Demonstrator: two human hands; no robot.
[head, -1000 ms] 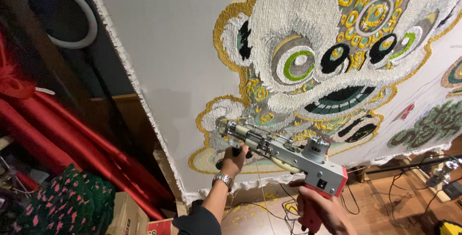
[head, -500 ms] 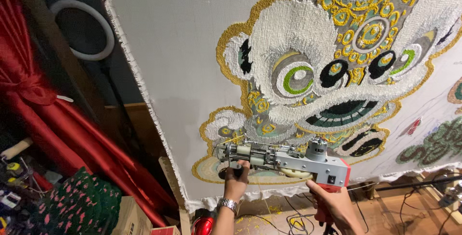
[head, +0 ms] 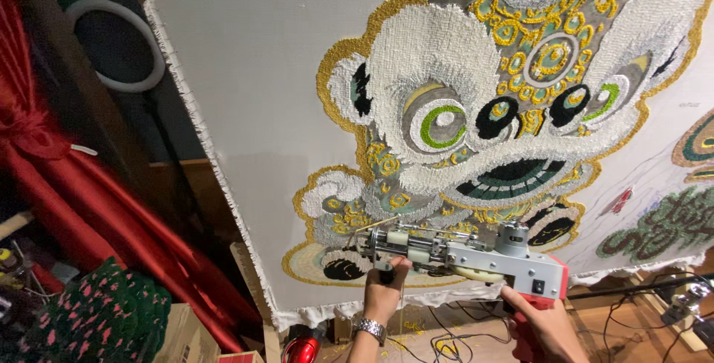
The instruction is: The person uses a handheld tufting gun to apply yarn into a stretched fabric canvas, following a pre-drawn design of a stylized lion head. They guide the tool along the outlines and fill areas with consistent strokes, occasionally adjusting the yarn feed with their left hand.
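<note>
Tufting gun (head: 461, 253) above both hands' grip, against cloth (head: 268, 110)

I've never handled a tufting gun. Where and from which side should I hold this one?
Grip the tufting gun from below: its two handles hang under the level body. The left hand takes the front one, the right hand the red rear grip, leaving the needle end free at the cloth.

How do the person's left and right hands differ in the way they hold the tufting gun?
The left hand grips the front handle near the needle, below the metal mechanism; the right hand holds the red rear grip. The left wrist wears a metal watch; the right shows none. Both steady the same tufting gun against the cloth.
</note>
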